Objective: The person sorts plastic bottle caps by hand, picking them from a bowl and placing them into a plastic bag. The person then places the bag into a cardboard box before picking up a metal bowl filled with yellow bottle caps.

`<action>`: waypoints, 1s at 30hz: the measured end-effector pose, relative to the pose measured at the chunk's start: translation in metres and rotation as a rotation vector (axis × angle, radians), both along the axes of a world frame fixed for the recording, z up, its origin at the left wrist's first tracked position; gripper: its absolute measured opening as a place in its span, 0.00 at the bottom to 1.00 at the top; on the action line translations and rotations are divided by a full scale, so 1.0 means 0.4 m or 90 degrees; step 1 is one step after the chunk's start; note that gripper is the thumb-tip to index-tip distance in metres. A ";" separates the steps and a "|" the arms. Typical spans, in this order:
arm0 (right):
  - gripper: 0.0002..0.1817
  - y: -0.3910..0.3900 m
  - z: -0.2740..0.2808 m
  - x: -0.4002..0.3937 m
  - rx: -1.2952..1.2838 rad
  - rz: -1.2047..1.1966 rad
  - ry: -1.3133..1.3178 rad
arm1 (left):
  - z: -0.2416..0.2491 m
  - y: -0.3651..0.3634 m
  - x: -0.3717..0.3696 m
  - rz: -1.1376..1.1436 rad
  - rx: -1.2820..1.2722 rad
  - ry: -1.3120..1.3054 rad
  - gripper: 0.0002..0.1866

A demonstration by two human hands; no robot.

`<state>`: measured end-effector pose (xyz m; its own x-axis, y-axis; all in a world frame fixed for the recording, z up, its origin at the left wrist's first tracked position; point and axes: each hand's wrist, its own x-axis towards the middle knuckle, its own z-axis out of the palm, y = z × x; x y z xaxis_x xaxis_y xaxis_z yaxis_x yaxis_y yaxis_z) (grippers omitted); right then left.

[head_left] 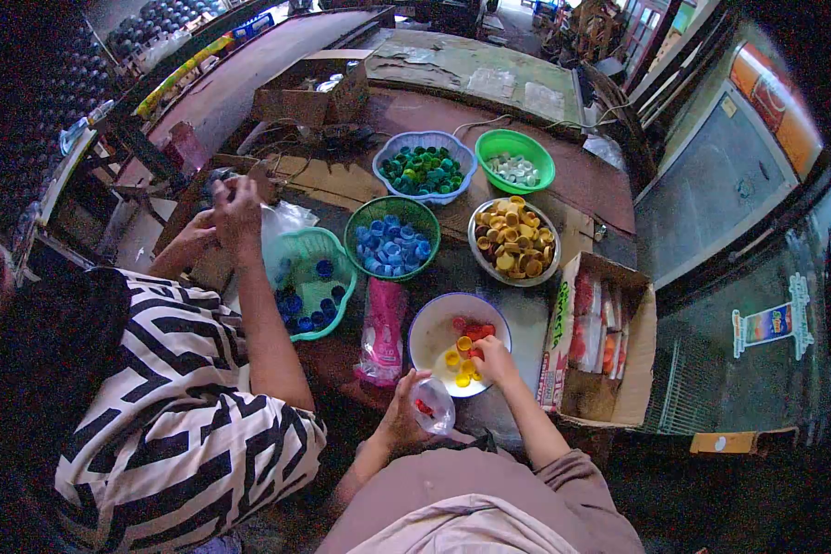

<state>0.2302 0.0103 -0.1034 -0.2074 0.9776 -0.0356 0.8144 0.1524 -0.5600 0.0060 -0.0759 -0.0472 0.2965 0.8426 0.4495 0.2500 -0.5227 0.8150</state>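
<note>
A small clear plastic bag [439, 414] with a few red caps [423, 407] in it is up by the near left edge of a white bowl [431, 325]. The person's left hand [400, 417] has it, the grip closed on its side. The right hand [496, 362] is down in the bowl, fingertips among the yellow caps [463, 360], with a heap of red caps just beyond; from here I can't tell whether that grip is closed on one. To the left of the bowl lies a pink package [383, 319].

Further over the tabletop [596, 180] the caps sit sorted by colour: dark blue ones [319, 319] in a pale green basket [314, 247], lighter blue ones [392, 247] in a dark green basket [352, 222], orange-yellow ones [513, 238] in a metal bowl [476, 247]. Behind those stand a pale blue basin [423, 198] of green caps [422, 172] and a bright green bowl [547, 168] of white caps [513, 170]. On the right, a cardboard box [556, 337] holds filled packets [588, 323]. At the left, a co-worker in a black-and-white patterned top [185, 397] has both hands [235, 205] raised close together; what they hold is unclear.
</note>
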 end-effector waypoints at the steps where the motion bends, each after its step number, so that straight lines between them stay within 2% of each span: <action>1: 0.14 0.001 0.004 0.008 0.023 0.003 0.043 | 0.004 0.003 0.002 0.005 0.011 0.016 0.63; 3: 0.15 0.003 0.011 0.017 0.065 0.007 0.130 | 0.011 0.005 0.003 -0.004 -0.007 0.004 0.63; 6: 0.13 -0.001 0.018 0.022 -0.005 -0.097 0.215 | 0.009 0.009 0.004 -0.013 -0.014 -0.007 0.64; 9: 0.14 0.014 0.012 0.019 0.021 -0.112 0.237 | 0.018 0.011 0.002 -0.015 -0.029 -0.004 0.64; 10: 0.15 0.017 0.021 0.013 -0.029 -0.130 0.245 | 0.013 0.010 0.003 -0.013 -0.023 -0.003 0.64; 13: 0.15 0.036 0.039 -0.019 -0.010 -0.075 0.303 | 0.004 0.015 0.004 -0.007 -0.004 -0.004 0.64; 16: 0.17 0.071 0.003 -0.007 0.155 0.007 0.060 | -0.012 0.007 0.004 -0.019 -0.051 -0.048 0.64; 19: 0.16 0.085 -0.029 -0.005 0.081 0.064 -0.114 | 0.006 0.002 0.001 -0.012 -0.053 -0.038 0.63; 22: 0.15 0.085 -0.024 -0.018 0.013 0.033 -0.129 | 0.006 0.005 0.000 0.014 -0.032 0.002 0.63; 25: 0.15 0.068 0.006 -0.016 0.096 0.002 -0.070 | 0.002 0.008 -0.002 0.028 -0.017 0.027 0.63; 28: 0.17 0.055 0.053 -0.007 0.107 -0.156 0.190 | 0.008 0.011 -0.006 0.011 -0.019 0.016 0.64; 30: 0.17 0.015 0.159 -0.027 0.078 -0.247 0.346 | 0.011 0.017 -0.007 0.003 -0.022 0.006 0.64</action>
<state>0.2192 0.0163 -0.0397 0.2018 0.9753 0.0897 0.4301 -0.0059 -0.9027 0.0034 -0.0692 -0.0428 0.2969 0.8590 0.4171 0.2598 -0.4930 0.8304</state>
